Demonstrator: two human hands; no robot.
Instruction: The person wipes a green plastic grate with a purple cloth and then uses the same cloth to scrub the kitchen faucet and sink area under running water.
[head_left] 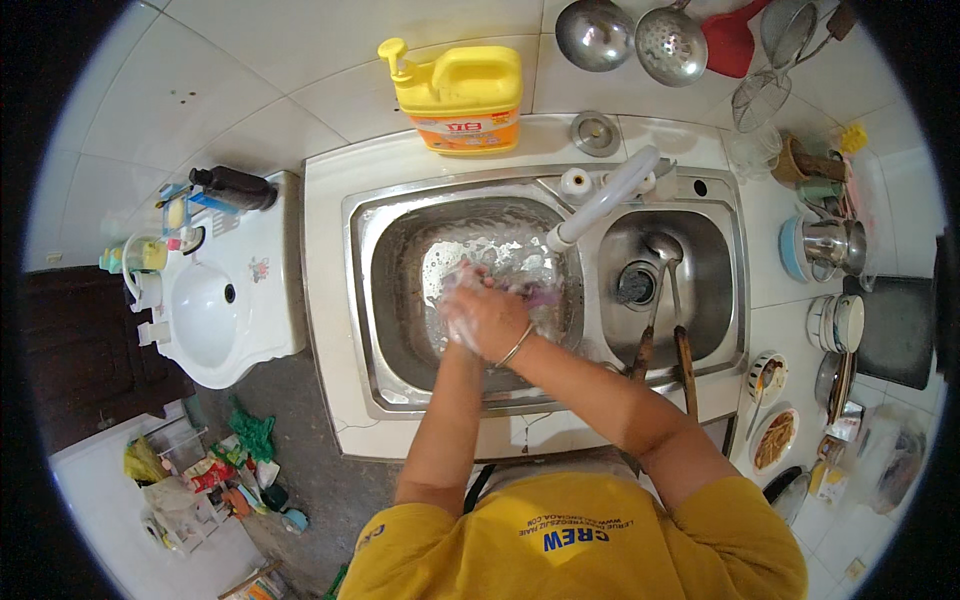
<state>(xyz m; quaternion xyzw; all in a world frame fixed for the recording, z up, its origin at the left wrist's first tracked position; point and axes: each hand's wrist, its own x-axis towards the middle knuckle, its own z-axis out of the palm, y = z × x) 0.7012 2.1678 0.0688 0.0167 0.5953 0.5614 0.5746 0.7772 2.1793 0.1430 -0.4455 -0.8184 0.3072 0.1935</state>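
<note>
Both hands meet over the left basin of a steel double sink, wet and covered in white foam. My right hand, with a thin bangle at the wrist, lies across my left hand. Their fingers are closed in against each other, and whatever sits between them is hidden. Just beside the right hand, a purplish thing shows low in the basin; its kind cannot be made out. Suds and bright reflections cover the basin floor around them. Above the divider hangs the pale faucet spout.
Two wood-handled utensils lean in the right basin. Behind the sink stand a yellow pump jug and a metal drain strainer. Ladles hang on the wall. Dishes with food line the right counter; a white washbasin is left.
</note>
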